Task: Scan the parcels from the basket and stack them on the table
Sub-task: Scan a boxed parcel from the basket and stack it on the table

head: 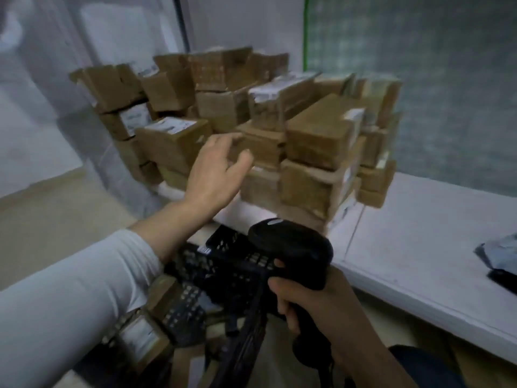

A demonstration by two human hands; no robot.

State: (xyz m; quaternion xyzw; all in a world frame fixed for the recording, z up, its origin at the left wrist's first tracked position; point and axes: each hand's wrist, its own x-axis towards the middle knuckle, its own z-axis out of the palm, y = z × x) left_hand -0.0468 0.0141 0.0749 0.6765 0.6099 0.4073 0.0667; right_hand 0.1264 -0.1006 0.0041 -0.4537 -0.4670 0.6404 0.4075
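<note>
Head: one scanner (294, 249) (right hand (306, 299) grips), one basket (223, 271).

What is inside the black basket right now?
Through the mesh wall of the basket show at least two brown parcels, one with a white label. The left sleeve and the scanner in the right hand cover the rest, so the count is unclear.

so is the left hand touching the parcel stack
Cannot tell. In the head view the left hand overlaps the parcel stack, but blur hides any contact or gap.
</note>
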